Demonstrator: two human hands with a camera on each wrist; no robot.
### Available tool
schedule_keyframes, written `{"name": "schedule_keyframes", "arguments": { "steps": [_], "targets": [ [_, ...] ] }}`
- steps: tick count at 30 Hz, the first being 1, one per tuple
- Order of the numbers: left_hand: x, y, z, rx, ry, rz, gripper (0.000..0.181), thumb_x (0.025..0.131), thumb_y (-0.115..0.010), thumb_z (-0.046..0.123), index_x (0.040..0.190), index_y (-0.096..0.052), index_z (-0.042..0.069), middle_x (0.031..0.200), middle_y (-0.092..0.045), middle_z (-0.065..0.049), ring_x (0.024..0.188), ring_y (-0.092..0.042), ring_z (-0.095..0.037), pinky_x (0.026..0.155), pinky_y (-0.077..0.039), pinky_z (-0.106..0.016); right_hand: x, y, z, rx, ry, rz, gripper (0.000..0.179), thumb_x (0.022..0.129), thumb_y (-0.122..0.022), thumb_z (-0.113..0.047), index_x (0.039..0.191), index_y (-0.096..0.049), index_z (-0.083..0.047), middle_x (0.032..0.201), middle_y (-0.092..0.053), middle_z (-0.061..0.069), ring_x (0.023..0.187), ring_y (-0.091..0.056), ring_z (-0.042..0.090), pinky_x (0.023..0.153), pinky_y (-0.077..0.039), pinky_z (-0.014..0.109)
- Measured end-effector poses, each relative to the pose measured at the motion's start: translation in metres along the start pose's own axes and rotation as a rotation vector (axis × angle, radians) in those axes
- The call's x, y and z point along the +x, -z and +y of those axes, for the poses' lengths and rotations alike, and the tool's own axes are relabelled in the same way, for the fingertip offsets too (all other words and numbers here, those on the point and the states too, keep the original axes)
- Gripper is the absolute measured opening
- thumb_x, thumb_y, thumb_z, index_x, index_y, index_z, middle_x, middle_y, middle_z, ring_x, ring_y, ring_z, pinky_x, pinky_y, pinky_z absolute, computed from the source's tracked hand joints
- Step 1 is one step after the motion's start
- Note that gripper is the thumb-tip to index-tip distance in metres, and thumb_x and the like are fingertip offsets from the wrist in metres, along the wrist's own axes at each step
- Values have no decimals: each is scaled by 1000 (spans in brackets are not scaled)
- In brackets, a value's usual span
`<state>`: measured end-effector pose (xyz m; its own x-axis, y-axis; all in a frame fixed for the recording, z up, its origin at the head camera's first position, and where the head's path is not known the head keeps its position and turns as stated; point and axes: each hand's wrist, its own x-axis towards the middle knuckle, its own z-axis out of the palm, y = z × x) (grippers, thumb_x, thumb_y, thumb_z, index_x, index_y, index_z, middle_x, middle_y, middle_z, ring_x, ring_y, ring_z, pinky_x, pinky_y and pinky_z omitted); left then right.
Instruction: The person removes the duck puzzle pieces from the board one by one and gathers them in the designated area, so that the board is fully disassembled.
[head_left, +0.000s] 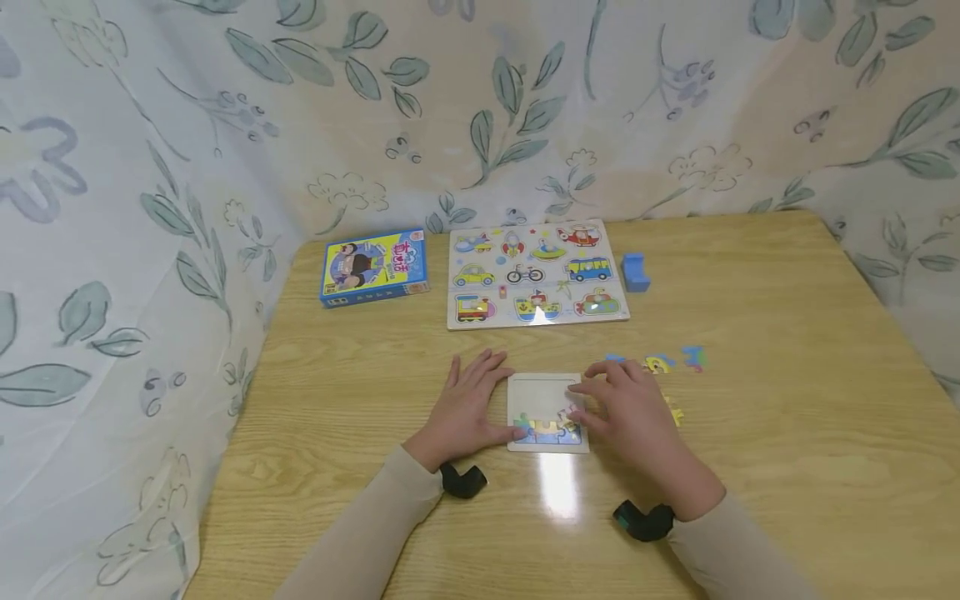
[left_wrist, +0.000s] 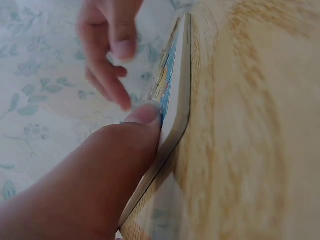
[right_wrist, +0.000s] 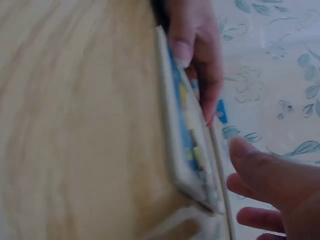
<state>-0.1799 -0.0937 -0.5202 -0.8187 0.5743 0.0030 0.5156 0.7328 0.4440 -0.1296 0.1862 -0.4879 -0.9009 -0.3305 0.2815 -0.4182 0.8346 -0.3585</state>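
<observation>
A small square jigsaw frame (head_left: 542, 392) lies between my hands, its lower part filled with several joined pieces (head_left: 549, 433) and its upper part bare. At its left side, my left hand (head_left: 467, 410) has its fingers spread along the edge, while the thumb (left_wrist: 145, 114) presses on the lower left corner. Over the frame's right edge hovers my right hand (head_left: 628, 412), fingers parted with nothing held; the right wrist view shows its thumb (right_wrist: 245, 150) apart from the frame. Loose jigsaw pieces (head_left: 657, 364) lie just beyond the right hand, which partly hides some of them.
Behind the frame lies a large vehicle peg puzzle board (head_left: 510, 287). A blue and yellow box (head_left: 373, 268) is to its left, a small blue block (head_left: 635, 272) to its right. A floral cloth (head_left: 465, 108) hangs along the back of the wooden table (head_left: 795, 375).
</observation>
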Motion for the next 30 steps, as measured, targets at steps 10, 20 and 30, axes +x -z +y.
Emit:
{"name": "schedule_keyframes", "arguments": {
  "steps": [10,20,30],
  "targets": [
    [0,-1,2,13,-15,-4,96,85,-76,69,157,-45,14,172,-25,-2,161,-8,-19,126,8,-55,-2,-17,3,75,-19,-60,26,81,-93,-25,104,-84,-20,122,-65,8,130,-49,45,110,-37,67],
    [-1,4,2,3,-1,-1,96,84,-78,67,157,-45,13,172,-25,-2,161,-8,-19,126,9,-53,2,-21,1,189,-20,-31,23,79,-93,-13,90,-74,-20,111,-69,6,115,-55,35,113,-35,61],
    [-1,3,2,-1,-4,-3,95,84,-79,65,156,-45,13,172,-25,-2,161,-8,-19,126,9,-54,-1,-10,4,399,-91,-75,24,84,-87,-4,88,-69,-18,89,-69,-8,97,-66,25,119,-35,52]
  ]
}}
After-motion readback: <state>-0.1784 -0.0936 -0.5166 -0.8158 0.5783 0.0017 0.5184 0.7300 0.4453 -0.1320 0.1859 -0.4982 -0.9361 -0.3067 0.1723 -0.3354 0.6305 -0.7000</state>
